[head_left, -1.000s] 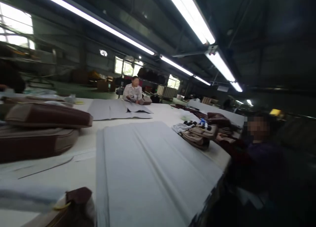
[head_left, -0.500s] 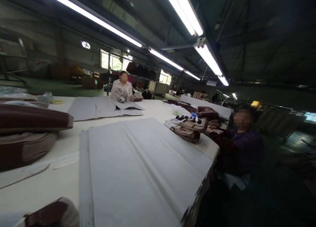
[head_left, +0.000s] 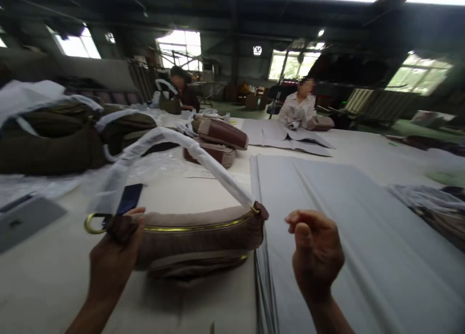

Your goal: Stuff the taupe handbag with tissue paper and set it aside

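Note:
A brown and taupe handbag (head_left: pixel 198 242) with a gold zipper is held just above the white table, its length running left to right. My left hand (head_left: pixel 118 244) is closed around its left end, beside a gold ring (head_left: pixel 95 224). The bag's strap (head_left: pixel 163 136), wrapped in white material, arches up over it. To the right of the bag, my right hand (head_left: pixel 317 254) is raised over the grey sheets (head_left: pixel 348 217), fingers loosely curled and thumb apart, with nothing in it. It does not touch the bag.
Dark olive bags (head_left: pixel 54 140) with white-wrapped straps stand at the left. More brown bags (head_left: pixel 221 137) are stacked farther back. A grey tablet-like device (head_left: pixel 31 222) and a dark phone-like object (head_left: pixel 130 198) lie nearby. Two people (head_left: pixel 298 106) are across the table.
My view has swung left and down. Both my hands have come into view, the left with the handbag in it. The co-worker on the right is out of view.

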Demonstrator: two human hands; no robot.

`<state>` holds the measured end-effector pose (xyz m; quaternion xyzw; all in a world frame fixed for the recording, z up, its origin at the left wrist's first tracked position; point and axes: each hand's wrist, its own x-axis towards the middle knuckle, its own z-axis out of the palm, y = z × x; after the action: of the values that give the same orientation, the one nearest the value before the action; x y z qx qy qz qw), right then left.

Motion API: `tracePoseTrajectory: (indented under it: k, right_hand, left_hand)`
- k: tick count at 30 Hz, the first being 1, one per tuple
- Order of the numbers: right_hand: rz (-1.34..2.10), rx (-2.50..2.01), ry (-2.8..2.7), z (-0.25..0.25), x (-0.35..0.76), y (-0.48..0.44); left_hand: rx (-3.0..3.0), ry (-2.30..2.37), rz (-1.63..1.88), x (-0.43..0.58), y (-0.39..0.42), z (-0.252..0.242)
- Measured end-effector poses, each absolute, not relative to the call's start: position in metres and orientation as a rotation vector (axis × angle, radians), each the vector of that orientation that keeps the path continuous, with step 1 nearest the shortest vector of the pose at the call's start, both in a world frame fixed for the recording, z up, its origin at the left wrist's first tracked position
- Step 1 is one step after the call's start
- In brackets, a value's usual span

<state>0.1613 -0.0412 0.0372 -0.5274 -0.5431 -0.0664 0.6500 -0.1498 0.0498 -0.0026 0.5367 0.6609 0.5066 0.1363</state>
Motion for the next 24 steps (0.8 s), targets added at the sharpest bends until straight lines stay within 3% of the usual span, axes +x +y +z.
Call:
tracePoseTrajectory:
  k: [9,15,24]
  right_hand:
    - [0.332,-1.403,-1.475,0.015,0.166,0.017]
    - [0.373,-1.355,-1.360,0.013,0.161,0.022]
    - [0.527,-1.356,-1.138,0.032,0.162,0.053]
  left_hand:
    - [1.432,1.811,1.422,-0.138,0.058,0.006]
    - [1.372,1.656,1.532,-0.141,0.066,0.001]
    - [1.654,1.594,1.462,-0.138,0.120,0.042]
